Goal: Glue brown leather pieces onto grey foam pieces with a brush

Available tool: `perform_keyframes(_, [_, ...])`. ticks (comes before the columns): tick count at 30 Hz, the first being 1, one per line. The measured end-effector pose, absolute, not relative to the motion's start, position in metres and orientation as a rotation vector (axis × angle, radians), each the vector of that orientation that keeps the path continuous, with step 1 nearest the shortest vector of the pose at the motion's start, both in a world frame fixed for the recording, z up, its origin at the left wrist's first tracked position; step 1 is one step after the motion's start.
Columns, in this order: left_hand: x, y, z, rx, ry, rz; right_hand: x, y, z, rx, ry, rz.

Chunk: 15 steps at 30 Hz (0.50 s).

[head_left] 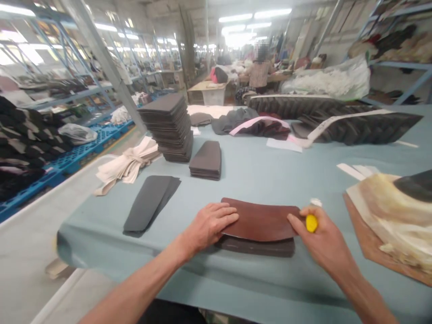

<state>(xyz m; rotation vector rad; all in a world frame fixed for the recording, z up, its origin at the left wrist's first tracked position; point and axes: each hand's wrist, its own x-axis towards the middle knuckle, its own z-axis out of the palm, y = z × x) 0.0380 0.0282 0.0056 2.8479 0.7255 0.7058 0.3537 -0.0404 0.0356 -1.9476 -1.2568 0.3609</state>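
A reddish-brown, leather-like panel (261, 219) bows slightly over a low stack of dark panels (256, 246) near the table's front. At its left end, my left hand (211, 222) has its fingers together on the top face; the thumb is hidden. My right hand (320, 236) grips the right end with the thumb on top. Tucked in that same hand is a small tool with a round yellow end (311, 222), its kind unclear. To the left lie loose dark-grey tapered panels (151, 204). Behind them are a short stack (206, 159) and a tall stack (168, 126) of similar panels.
Cream fabric strips (130, 162) lie at the table's left edge. On the right sits a brown board (362, 238) under yellowish sheeting (388, 220). Rows of dark pieces (364, 126) line the back. Farther off, a person (259, 72) is at another table.
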Motion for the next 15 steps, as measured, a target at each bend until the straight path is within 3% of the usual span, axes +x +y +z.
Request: perform_keyframes(15, [0.029, 0.081, 0.064, 2.359, 0.929, 1.097, 0.339, -0.079, -0.048, -1.699, -1.275, 0.127])
